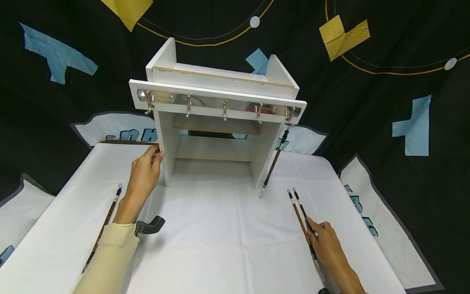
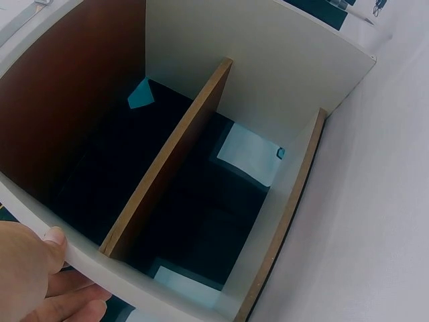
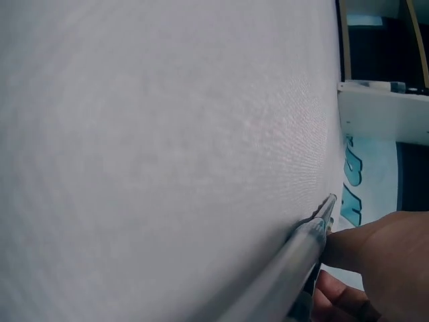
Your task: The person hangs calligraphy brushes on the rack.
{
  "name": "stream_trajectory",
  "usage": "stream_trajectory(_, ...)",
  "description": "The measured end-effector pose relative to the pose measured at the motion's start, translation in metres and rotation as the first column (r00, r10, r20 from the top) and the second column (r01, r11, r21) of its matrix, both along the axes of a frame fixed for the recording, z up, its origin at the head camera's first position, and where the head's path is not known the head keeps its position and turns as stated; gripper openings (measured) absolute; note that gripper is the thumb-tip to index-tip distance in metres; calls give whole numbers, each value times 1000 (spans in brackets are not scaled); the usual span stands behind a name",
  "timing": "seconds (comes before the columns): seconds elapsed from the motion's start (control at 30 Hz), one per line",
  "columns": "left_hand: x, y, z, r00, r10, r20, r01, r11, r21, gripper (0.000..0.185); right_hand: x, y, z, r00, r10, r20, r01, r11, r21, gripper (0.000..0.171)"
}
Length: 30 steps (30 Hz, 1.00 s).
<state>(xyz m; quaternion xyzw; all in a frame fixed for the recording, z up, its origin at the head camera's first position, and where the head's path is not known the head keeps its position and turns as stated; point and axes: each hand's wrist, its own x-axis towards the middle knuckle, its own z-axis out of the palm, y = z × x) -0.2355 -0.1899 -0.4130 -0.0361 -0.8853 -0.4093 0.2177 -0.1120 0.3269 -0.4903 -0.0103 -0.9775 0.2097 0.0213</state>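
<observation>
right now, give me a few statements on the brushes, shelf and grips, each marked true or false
1. A brush hangs from the rightmost hook. True.
2. The front of the white shelf has three hooks. False: it has five.
3. The left grip holds the side of the white shelf. True.
4. The right grip is on the hanging brush. False: it is on a dark brush at the right of the table.
5. A lone brush lies at the table's left. True.
</observation>
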Motion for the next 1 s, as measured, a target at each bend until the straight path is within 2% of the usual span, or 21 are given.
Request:
stream_trajectory(0.33, -1, 0, 0, 1000, 0, -3, 0, 1000, -3, 43, 0, 2, -6, 997, 19, -81, -17, 1000, 19, 44)
stream_trajectory(0.83, 0, 0, -1, 1000, 2, 0, -2, 1000, -3, 42, -2, 1, -5, 996, 28, -80, -24, 999, 42, 43)
stream_trajectory(1.0, -1, 0, 0, 1000, -1, 9, 1, 1000, -4, 42, -2, 0, -6, 993, 41, -109, -34, 997, 66, 43)
